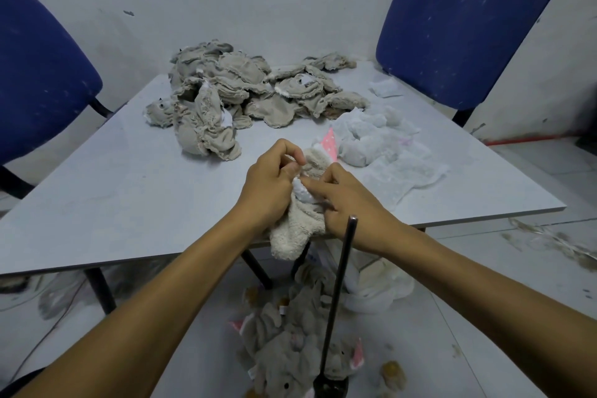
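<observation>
While both hands work at its opening, we hold a cream plush skin (298, 229) over the table's (129, 191) near edge.

Left hand (268, 184): fingers curled, thumb and forefinger pinching the upper fabric. Right hand (352, 203): fingertips pinching the white lining just beside it. We judge the two grips pull the seam apart for turning. The lower end hangs free below the edge, so nothing bunches. A pink spotted ear (331, 144) shows at the top. A dark rod (339, 294) stands upright near the right wrist, probably kept close as a pushing tool. The grey pile of skins (245, 90) and the white pile (374, 136) lie farther back, likely waiting stock. A floor heap (290, 349) of grey skins lies below.
</observation>
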Demonstrator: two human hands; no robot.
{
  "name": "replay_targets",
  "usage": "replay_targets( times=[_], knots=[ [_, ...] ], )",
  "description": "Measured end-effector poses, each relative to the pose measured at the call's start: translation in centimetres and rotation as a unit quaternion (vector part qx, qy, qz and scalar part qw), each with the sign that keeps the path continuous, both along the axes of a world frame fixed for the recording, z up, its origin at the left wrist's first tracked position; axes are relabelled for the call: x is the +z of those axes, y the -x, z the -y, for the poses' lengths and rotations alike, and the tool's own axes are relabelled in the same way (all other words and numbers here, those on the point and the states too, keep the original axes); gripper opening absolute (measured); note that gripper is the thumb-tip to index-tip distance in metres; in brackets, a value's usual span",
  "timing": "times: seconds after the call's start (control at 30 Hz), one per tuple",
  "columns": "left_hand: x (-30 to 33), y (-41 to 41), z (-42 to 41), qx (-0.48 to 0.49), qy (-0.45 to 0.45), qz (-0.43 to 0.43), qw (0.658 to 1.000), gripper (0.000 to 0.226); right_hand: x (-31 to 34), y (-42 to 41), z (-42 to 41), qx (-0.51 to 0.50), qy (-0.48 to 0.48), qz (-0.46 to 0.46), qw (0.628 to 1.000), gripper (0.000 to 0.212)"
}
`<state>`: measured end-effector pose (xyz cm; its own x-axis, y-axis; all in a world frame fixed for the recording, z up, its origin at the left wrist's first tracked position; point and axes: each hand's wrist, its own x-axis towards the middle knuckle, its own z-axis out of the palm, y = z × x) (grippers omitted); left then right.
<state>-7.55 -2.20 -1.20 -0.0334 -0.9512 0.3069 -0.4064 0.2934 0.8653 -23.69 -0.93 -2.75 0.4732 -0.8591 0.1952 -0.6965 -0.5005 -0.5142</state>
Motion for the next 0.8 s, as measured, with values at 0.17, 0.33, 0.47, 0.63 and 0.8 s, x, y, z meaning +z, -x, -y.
replay_targets(
  times=[0.17,0.33,0.47,0.63,0.8],
  knots=[
    [0.5,0.9,-0.2,0.026,-0.054,0.044,0.997,0.008,0.3,0.6,0.0,-0.027,-0.061,0.173,0.983,0.061],
    [0.4,2.2,-0.8,0.061,-0.097,0.177,0.977,0.029,1.5,0.8,0.8,-0.12,-0.177,0.361,0.908,0.027],
    [0.7,1.4,-1.3,-0.046,-0.069,0.097,0.992,0.044,1.2,0.8,0.8,-0.155,0.015,0.098,0.983,0.046],
    [0.4,1.3,-1.3,-0.051,-0.048,0.035,0.997,0.049,2.1,0.9,1.6,-0.104,-0.075,0.093,0.987,0.073],
    [-0.1,1.6,-1.0,0.108,0.04,0.066,0.991,0.035,1.2,-0.4,0.8,-0.061,-0.04,0.222,0.972,0.054]
  ],
)
